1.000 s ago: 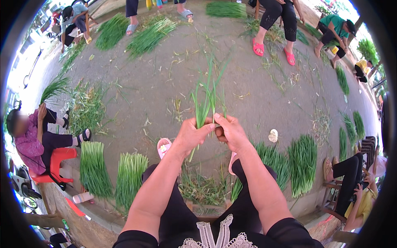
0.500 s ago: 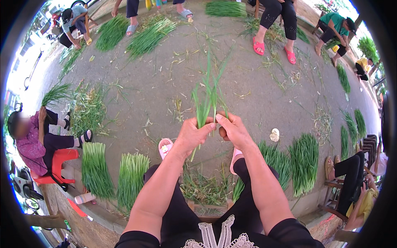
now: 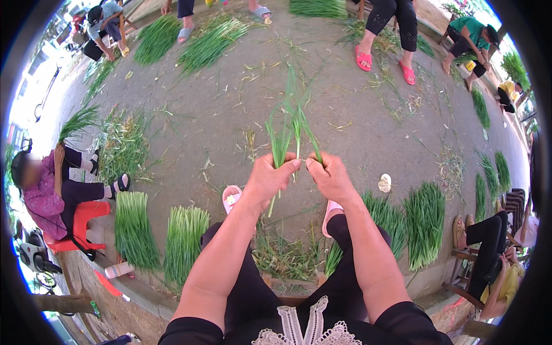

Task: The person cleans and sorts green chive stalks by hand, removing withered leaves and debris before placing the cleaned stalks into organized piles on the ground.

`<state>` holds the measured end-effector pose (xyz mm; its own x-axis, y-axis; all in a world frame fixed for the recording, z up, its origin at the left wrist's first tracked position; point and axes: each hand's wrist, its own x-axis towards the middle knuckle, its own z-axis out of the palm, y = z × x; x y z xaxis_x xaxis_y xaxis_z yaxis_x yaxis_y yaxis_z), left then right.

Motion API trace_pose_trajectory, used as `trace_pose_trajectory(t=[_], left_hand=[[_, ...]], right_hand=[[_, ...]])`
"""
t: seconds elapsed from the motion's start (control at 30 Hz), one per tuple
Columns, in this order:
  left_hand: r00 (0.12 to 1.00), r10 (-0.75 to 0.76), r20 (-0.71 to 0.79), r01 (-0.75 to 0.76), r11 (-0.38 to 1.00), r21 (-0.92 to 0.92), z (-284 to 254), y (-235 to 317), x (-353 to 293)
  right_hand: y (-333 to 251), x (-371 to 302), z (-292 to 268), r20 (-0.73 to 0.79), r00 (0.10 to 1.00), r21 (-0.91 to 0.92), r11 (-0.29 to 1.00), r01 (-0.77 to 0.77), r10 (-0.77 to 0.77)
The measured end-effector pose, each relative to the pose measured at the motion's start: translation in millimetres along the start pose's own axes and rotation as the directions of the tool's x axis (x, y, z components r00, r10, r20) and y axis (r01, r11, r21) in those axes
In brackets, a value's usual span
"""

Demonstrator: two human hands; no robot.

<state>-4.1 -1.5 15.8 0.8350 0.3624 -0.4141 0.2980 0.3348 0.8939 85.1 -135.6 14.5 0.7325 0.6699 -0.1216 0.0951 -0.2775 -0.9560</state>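
Observation:
A small bunch of green chives (image 3: 279, 142) is pinched in my left hand (image 3: 270, 178), the leaves fanning away from me and a few stalk ends showing below the fist. My right hand (image 3: 334, 179), a short gap to the right, is closed with thumb and forefinger on a thin chive strand (image 3: 312, 137). The leaf tips from both hands cross over each other farther out. Beneath my hands, between my pink slippers, lies a heap of chive trimmings (image 3: 284, 253).
Chive bundles lie on my left (image 3: 188, 244) and right (image 3: 424, 227). At left a person sits on a red stool (image 3: 92, 221), holding chives. More people sit around with bundles and scattered scraps (image 3: 123, 144). A pale round object (image 3: 384, 183) lies right of my foot.
My right hand has moved right, away from my left, drawing a chive strand aside from the bunch. My left hand keeps its grip. The view has shifted slightly.

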Motion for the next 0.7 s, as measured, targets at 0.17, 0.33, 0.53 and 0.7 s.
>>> trace_pose_trajectory(t=[0.17, 0.33, 0.53, 0.7], left_hand=[[0.998, -0.010, -0.067, 0.006, 0.998, -0.057, -7, 2, 1], [0.998, 0.002, -0.060, -0.011, 0.990, -0.138, -14, 5, 1], [1.000, -0.015, -0.010, 0.014, 0.993, -0.117, -12, 10, -3], [0.997, -0.010, 0.080, 0.010, 1.000, -0.003, 1, 1, -3]], right_hand=[[-11, -3, -19, 0.092, 0.987, 0.399, 0.903, -0.161, 0.135], [2, 0, -29, -0.073, 0.979, 0.408, 0.901, -0.146, 0.192], [0, 4, -17, 0.008, 0.921, 0.464, 0.815, -0.348, 0.389], [5, 7, -9, 0.080, 0.899, 0.597, 0.701, -0.390, 0.431]])
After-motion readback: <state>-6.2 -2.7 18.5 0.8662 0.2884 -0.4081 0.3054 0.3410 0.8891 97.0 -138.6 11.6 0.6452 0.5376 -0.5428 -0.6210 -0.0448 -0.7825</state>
